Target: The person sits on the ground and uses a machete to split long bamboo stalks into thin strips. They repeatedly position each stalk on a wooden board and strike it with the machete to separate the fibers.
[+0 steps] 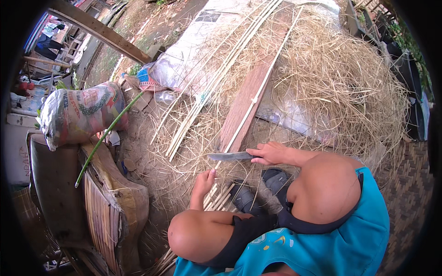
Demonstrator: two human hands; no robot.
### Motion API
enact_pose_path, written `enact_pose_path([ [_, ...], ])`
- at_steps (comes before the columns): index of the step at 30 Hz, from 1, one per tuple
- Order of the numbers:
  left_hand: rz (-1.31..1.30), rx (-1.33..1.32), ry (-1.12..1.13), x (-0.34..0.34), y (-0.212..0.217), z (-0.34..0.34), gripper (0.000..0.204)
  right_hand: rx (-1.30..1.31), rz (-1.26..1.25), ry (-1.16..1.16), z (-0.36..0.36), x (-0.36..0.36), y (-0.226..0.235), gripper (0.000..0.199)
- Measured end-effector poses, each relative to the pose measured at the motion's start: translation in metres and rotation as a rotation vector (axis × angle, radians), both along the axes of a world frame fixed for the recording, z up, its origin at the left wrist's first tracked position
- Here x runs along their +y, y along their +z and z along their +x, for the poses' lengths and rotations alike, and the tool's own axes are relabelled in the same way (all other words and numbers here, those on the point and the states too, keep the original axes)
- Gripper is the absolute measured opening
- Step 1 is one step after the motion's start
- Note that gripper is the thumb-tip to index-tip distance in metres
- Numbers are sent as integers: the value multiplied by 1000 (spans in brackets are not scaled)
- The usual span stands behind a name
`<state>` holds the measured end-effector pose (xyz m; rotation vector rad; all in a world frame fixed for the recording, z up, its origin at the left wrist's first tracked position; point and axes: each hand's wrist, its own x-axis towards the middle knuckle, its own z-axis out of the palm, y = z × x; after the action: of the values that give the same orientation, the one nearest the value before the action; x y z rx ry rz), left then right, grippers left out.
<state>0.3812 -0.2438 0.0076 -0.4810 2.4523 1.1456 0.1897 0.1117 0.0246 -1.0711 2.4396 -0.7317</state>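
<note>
My right hand (268,152) is closed round the handle of a knife (230,156), its broad blade pointing left. The blade lies across a long pale bamboo strip (251,108) near its close end. My left hand (202,184) pinches that end of the strip, just below the blade. From there the strip runs up and away along a reddish-brown wooden plank (248,99), with a knot partway along it. Whether the blade's edge bites into the strip is too small to tell. Left of the plank lie several more pale strips (202,101) side by side.
A big heap of thin shavings (340,78) covers the right side over white sheeting (294,122). At left stand a stuffed sack (83,112), a green bamboo stick (108,131) and a worn slatted seat (108,216). More cut strips (218,198) lie between my sandalled feet (246,198) and left arm.
</note>
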Motion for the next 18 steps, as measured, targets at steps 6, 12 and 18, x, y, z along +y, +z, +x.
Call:
enact_pose_path([
  [6, 1, -71, 41, -35, -19, 48, 51, 76, 45, -503, -83, 65, -26, 46],
  [12, 52, 29, 51, -26, 0, 34, 50, 216, -14, -302, -72, 61, -24, 42],
  [18, -159, -72, 102, -59, 12, 83, 40, 96, 115, -808, -155, 129, 18, 39],
])
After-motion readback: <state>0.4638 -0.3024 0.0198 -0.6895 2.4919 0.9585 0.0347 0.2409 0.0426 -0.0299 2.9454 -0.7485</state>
